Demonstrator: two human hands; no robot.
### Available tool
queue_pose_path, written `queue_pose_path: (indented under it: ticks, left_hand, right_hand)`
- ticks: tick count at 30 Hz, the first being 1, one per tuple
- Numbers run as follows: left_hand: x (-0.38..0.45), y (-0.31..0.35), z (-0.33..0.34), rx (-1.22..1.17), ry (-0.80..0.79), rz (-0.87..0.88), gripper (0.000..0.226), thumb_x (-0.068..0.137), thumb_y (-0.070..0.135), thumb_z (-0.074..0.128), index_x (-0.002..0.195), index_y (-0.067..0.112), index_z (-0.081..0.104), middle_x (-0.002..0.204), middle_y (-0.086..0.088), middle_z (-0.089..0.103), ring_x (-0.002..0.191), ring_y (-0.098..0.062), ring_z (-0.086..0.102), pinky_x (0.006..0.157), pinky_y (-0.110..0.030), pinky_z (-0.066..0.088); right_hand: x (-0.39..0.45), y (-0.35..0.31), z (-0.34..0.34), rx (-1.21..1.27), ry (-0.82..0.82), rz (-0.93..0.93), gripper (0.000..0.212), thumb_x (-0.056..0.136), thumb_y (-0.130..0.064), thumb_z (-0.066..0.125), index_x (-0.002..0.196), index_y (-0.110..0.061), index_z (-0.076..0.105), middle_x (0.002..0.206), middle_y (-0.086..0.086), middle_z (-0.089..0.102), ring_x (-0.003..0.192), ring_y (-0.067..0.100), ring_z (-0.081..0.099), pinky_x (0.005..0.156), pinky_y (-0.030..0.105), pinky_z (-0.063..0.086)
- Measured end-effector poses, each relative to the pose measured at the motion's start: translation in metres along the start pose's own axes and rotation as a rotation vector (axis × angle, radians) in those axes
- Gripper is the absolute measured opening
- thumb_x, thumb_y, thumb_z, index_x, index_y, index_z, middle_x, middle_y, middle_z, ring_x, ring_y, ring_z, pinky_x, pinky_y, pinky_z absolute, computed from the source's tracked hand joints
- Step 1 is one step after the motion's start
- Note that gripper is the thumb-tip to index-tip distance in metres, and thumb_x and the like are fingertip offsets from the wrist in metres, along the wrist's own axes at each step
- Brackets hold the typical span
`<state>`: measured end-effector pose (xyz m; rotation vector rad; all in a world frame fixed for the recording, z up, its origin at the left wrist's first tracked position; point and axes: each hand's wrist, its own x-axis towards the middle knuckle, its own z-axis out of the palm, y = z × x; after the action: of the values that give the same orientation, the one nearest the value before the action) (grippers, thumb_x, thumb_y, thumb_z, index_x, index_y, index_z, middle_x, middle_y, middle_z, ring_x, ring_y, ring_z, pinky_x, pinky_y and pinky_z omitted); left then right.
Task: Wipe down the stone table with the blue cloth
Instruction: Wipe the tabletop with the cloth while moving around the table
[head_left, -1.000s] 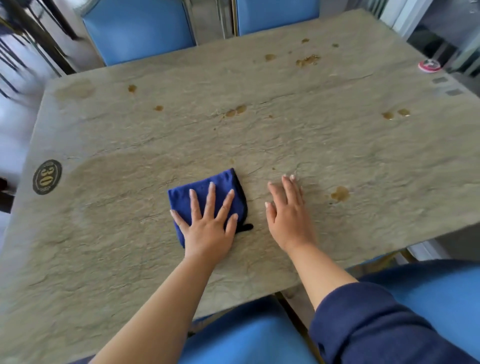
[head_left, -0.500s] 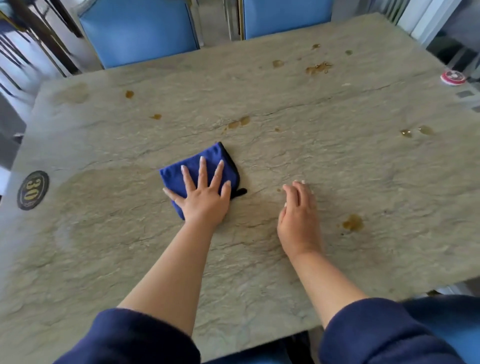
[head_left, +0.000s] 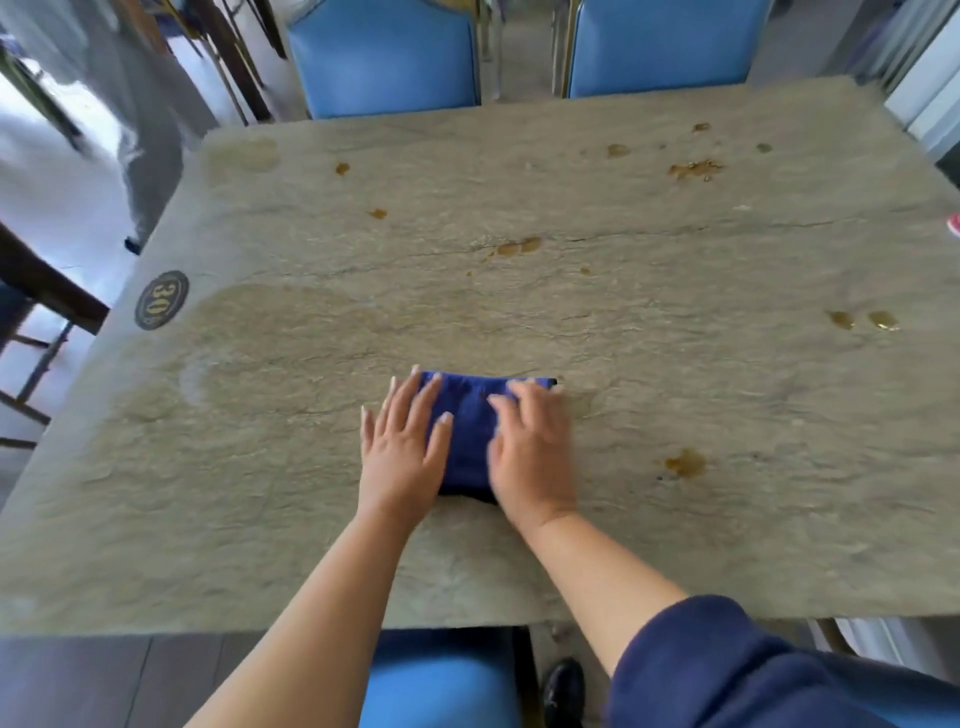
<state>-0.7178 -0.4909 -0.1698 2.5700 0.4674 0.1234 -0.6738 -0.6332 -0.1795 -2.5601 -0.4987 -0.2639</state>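
Observation:
The folded blue cloth lies flat on the stone table, near the middle of the front half. My left hand presses flat on the cloth's left part, fingers spread. On its right part rests my right hand, also flat and slightly blurred. Only the strip of cloth between and beyond the fingers shows. Brown spill spots mark the table: one right of my right hand, a pair further right, one at the centre and several at the far right.
A round black "30" badge sits on the table's left edge. Two blue chairs stand at the far side, another blue seat below the near edge. A red-white disc lies at the right edge. A person's legs stand far left.
My right hand has moved left from the bare table onto the cloth. The cloth now lies squarer under both hands, and the view has tilted and pulled back.

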Motion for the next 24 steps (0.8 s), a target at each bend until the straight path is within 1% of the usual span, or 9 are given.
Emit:
queue_pose_path:
  ticks: [2,4,8,10,14,17,19,22,24]
  left_hand:
    - [-0.003,0.001,0.004,-0.078,-0.006,-0.104,0.069,0.086,0.057,0.017,0.15,0.03,0.024,0.159,0.013,0.017,0.147,-0.007,0.007,0.12,-0.039,-0.004]
    - [-0.007,0.01,0.013,-0.141,-0.003,-0.139,0.072,0.086,0.058,0.013,0.152,0.029,0.018,0.16,0.014,0.015,0.147,-0.005,0.003,0.12,-0.039,-0.008]
    - [-0.008,0.015,0.026,0.101,-0.009,-0.119,0.074,0.085,0.061,-0.001,0.153,0.032,0.009,0.161,0.017,0.002,0.147,-0.008,-0.01,0.118,-0.046,-0.011]
    - [-0.007,0.016,0.028,0.181,-0.046,-0.109,0.074,0.085,0.063,-0.002,0.152,0.034,0.008,0.16,0.019,-0.005,0.146,-0.009,-0.017,0.117,-0.048,-0.014]
    - [-0.006,0.016,0.027,0.179,-0.056,-0.107,0.076,0.083,0.065,-0.004,0.152,0.035,0.009,0.16,0.02,-0.005,0.146,-0.009,-0.017,0.117,-0.048,-0.014]
    - [-0.004,0.012,0.024,0.096,-0.052,-0.118,0.078,0.08,0.062,-0.006,0.151,0.037,0.014,0.159,0.022,-0.001,0.146,-0.005,-0.013,0.117,-0.045,-0.013]
    - [-0.003,0.009,0.022,-0.001,-0.036,-0.129,0.078,0.08,0.059,-0.005,0.151,0.037,0.019,0.159,0.023,0.004,0.146,-0.002,-0.01,0.117,-0.044,-0.012]
    - [-0.003,0.007,0.02,-0.092,-0.024,-0.125,0.08,0.079,0.059,-0.004,0.149,0.037,0.027,0.158,0.023,0.008,0.146,-0.001,-0.007,0.117,-0.041,-0.013]
    - [-0.005,0.008,0.019,-0.066,-0.03,-0.113,0.081,0.078,0.061,-0.004,0.149,0.038,0.027,0.158,0.023,0.008,0.146,-0.002,-0.007,0.117,-0.041,-0.014]
  right_hand:
    - [-0.007,-0.012,0.013,-0.108,-0.195,-0.123,0.058,0.088,-0.041,0.033,0.137,-0.015,0.05,0.145,0.016,0.044,0.137,0.033,0.036,0.116,0.047,0.014]
    - [0.002,0.002,0.015,-0.164,-0.302,-0.138,0.066,0.087,-0.054,0.024,0.146,-0.026,0.037,0.155,0.01,0.029,0.145,0.027,0.021,0.117,0.046,0.005]
    - [0.041,0.059,-0.001,-0.242,-0.229,0.005,0.066,0.084,-0.057,0.029,0.144,-0.032,0.038,0.155,0.01,0.029,0.143,0.031,0.024,0.116,0.05,0.012]
    - [0.053,0.089,-0.011,-0.327,-0.246,0.136,0.067,0.086,-0.059,0.026,0.148,-0.033,0.029,0.159,0.009,0.018,0.146,0.031,0.014,0.118,0.05,0.006]
    - [0.046,0.08,-0.013,-0.331,-0.242,0.289,0.065,0.09,-0.052,0.03,0.15,-0.027,0.026,0.16,0.011,0.009,0.147,0.033,0.003,0.117,0.053,0.001]
    - [0.009,0.032,-0.003,-0.316,-0.232,0.077,0.067,0.083,-0.049,0.031,0.144,-0.021,0.04,0.155,0.02,0.025,0.143,0.042,0.015,0.115,0.06,0.009]
    - [-0.029,0.013,-0.002,-0.298,-0.305,-0.137,0.067,0.083,-0.048,0.032,0.145,-0.022,0.038,0.155,0.018,0.024,0.144,0.041,0.015,0.114,0.059,0.012]
    - [-0.046,0.039,-0.02,-0.264,-0.394,-0.381,0.071,0.084,-0.054,0.038,0.15,-0.029,0.025,0.159,0.007,0.018,0.147,0.03,0.011,0.115,0.051,0.011]
    - [-0.034,0.071,-0.033,-0.291,-0.399,-0.381,0.076,0.081,-0.056,0.04,0.151,-0.031,0.021,0.159,0.001,0.019,0.147,0.024,0.012,0.116,0.049,0.013]
